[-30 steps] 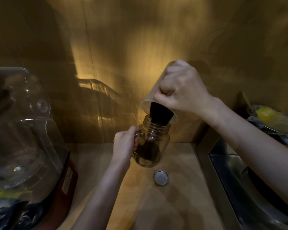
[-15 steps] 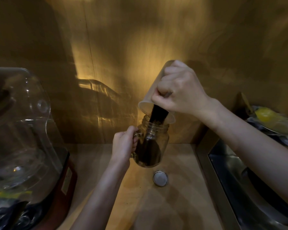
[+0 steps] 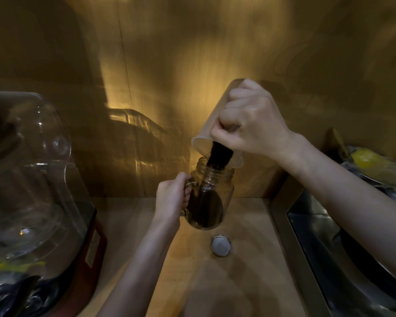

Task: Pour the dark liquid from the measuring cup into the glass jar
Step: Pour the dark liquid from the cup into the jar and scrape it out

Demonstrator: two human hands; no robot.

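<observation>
Head view: right hand [image 3: 252,124] is gripping the cup [image 3: 212,136], tipping it steeper than a second ago; liquid [image 3: 218,157] streaming. Left hand [image 3: 173,197] is clasping the jar [image 3: 212,197] handle; level rising, pour nearing its end.

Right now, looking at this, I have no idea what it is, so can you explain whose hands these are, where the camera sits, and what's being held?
There is no machine here: a person wears a camera on the head, looking down at their own two hands. The right hand tips a measuring cup steeply, and dark liquid streams into a glass jar. The left hand steadies the jar by its handle. On the wooden counter lies a small round lid. A clear blender stands on the left, a sink on the right.
</observation>
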